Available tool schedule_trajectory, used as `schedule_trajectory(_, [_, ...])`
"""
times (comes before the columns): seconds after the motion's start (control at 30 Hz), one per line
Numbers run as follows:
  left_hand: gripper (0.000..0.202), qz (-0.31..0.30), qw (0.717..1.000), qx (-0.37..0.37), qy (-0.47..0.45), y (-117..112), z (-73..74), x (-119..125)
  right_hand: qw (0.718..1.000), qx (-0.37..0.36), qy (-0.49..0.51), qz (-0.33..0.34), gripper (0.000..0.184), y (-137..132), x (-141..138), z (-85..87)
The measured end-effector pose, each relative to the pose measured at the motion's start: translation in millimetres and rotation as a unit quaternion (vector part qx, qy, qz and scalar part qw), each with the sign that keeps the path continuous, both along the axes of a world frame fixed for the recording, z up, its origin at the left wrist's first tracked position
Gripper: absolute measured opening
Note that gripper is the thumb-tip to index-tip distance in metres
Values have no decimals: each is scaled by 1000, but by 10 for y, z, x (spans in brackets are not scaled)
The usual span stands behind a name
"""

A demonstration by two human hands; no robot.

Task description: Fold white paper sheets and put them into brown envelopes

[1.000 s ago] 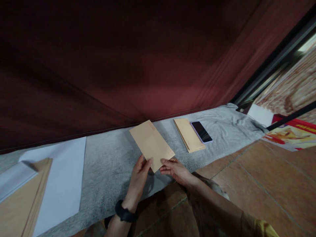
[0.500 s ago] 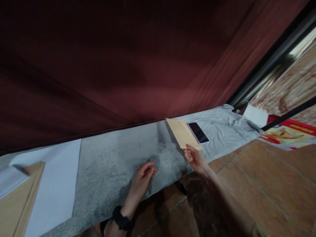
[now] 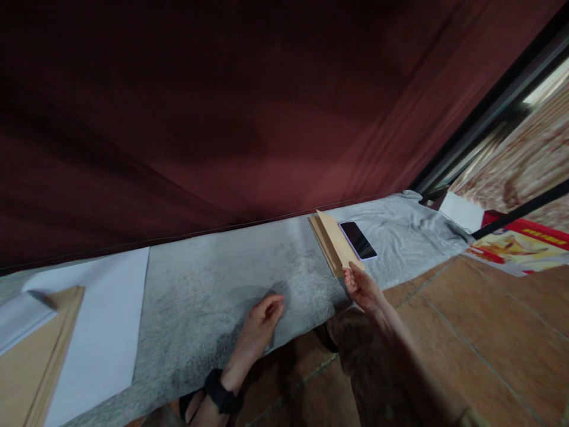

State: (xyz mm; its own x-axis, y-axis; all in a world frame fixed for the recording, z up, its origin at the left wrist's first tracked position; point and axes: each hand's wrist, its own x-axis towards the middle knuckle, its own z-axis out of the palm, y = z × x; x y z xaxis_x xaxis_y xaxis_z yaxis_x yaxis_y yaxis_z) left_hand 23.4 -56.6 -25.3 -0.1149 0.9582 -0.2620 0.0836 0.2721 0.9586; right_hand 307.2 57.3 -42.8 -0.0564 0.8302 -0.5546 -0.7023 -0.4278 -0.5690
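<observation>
My right hand (image 3: 361, 287) pinches the near edge of a brown paper envelope (image 3: 339, 240), which is tilted up on its left side. Beneath it and to its left, more brown paper (image 3: 324, 244) lies on the grey cloth. A phone (image 3: 358, 240) with a dark screen and a pale purple edge lies just right of the envelope. My left hand (image 3: 261, 320), with a black band at the wrist, is over the cloth near its front edge. Its fingers are curled in, and nothing shows in them.
Grey cloth (image 3: 200, 290) covers the long narrow surface, against a dark red curtain (image 3: 267, 130). On the left are a large white sheet (image 3: 104, 320), brown envelopes (image 3: 40, 367) and a white folded piece (image 3: 22, 323). A colourful printed box (image 3: 518, 246) stands at right on the tiled floor.
My right hand has moved slightly right with the envelope, tilting it so the brown paper below shows. The fingers of my left hand have curled in more.
</observation>
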Motion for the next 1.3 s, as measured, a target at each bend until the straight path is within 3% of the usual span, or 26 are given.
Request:
schedule_trajectory(0.23, [26, -34, 997, 1, 74, -34, 51, 22, 998, -57, -25, 30, 16, -7, 144, -68])
schedule_trajectory(0.4, [27, -39, 994, -9, 106, -72, 57, 24, 998, -50, -17, 38, 15, 46, 308, -196])
schedule_trajectory(0.5, [25, -30, 991, 9, 132, -87, 61, -23, 994, -67, -40, 81, 19, 47, 375, -201])
schedule_trajectory(0.67, [27, 21, 979, 61, 194, -110, 117, -209, 968, -97, -99, 207, 18, -17, 424, -158])
schedule_trajectory(0.83, [27, 86, 959, 71, 262, -158, 150, -505, 937, -33, -179, 298, 14, -144, 165, -228])
schedule_trajectory(1.07, [38, 191, 893, 29, 406, -349, 222, -1090, 899, 58, -229, 368, 29, -273, -461, -211])
schedule_trajectory(1.13, [45, 219, 844, -26, 488, -433, 221, -1213, 893, 77, -229, 381, 32, -300, -641, -177])
schedule_trajectory(1.23, [51, 210, 758, -122, 605, -532, 198, -1319, 883, 103, -220, 401, 37, -363, -922, -124])
schedule_trajectory(1.3, [50, 187, 734, -166, 631, -560, 188, -1362, 880, 111, -208, 412, 38, -405, -1120, -88])
